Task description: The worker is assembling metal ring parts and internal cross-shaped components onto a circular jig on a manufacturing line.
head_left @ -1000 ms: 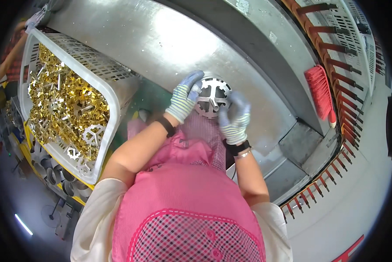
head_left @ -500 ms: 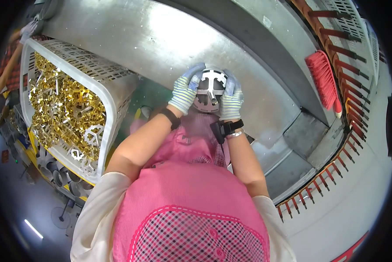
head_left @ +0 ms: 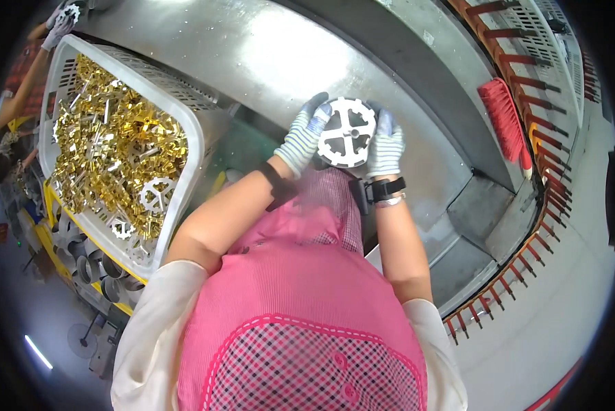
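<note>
Between my two gloved hands is a round silver metal part (head_left: 348, 130), with cross spokes, a small raised hub and a notched rim. My left hand (head_left: 309, 133) grips its left edge, fingers along the upper rim. My right hand (head_left: 387, 145) holds the opposite edge, thumb side against the rim. Both gloves are striped, with blue-grey fingertips. The part is held up above the metal worktable (head_left: 252, 75), its spoked face toward me. Its underside is hidden.
To the left stands a white plastic crate (head_left: 196, 147) full of gold and silver metal pieces (head_left: 126, 147). A red brush (head_left: 505, 120) lies right, beside a rack (head_left: 537, 83) of red rods. A co-worker's gloved hand (head_left: 60, 31) holds a notched part at upper left.
Both hands have moved slightly right with the metal part. It has tilted, so its spoked face now shows fully. The co-worker's notched part has come into view.
</note>
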Action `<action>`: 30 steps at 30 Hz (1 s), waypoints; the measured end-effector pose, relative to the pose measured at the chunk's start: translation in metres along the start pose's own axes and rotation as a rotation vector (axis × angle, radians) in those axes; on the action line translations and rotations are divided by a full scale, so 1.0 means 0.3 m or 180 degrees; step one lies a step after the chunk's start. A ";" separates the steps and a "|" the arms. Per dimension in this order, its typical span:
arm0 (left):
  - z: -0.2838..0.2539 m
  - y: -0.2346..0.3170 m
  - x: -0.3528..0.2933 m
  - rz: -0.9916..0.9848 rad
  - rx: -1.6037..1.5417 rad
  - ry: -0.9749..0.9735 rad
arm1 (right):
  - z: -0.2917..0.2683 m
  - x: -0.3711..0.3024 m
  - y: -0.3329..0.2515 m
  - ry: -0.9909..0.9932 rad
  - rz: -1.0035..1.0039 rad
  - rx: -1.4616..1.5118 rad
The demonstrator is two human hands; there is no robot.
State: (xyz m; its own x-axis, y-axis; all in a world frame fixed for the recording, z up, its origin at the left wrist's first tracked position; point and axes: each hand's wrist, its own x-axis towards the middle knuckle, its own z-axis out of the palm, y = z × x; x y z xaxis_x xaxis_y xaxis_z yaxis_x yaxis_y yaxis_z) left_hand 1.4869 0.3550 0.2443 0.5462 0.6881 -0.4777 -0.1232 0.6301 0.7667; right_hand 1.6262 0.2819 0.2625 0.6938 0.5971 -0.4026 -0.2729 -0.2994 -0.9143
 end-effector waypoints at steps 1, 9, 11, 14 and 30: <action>0.038 0.044 -0.040 -0.0056 -0.0073 -0.0044 | -0.028 -0.006 -0.007 -0.0087 -0.0178 0.0494; 0.088 0.423 -0.295 0.1309 0.0375 -0.0332 | 0.055 -0.263 -0.347 -0.1066 -0.0478 0.1747; 0.079 0.470 -0.337 0.1664 0.0482 -0.0582 | 0.078 -0.339 -0.377 -0.1146 -0.0633 0.1861; 0.059 0.518 -0.391 0.2166 0.0963 -0.0848 | 0.085 -0.398 -0.409 -0.1188 -0.0940 0.1939; 0.067 0.650 -0.462 0.3829 0.2046 -0.1236 | -0.064 -0.641 -0.481 -0.2119 0.0421 0.0741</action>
State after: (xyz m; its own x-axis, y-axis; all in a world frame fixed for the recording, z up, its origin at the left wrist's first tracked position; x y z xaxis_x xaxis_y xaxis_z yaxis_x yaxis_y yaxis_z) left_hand 1.4039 0.3753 0.4688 0.5822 0.4718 0.6622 -0.3339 -0.6039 0.7238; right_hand 1.5448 0.1959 0.4727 0.1114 0.9163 -0.3848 -0.5131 -0.2786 -0.8119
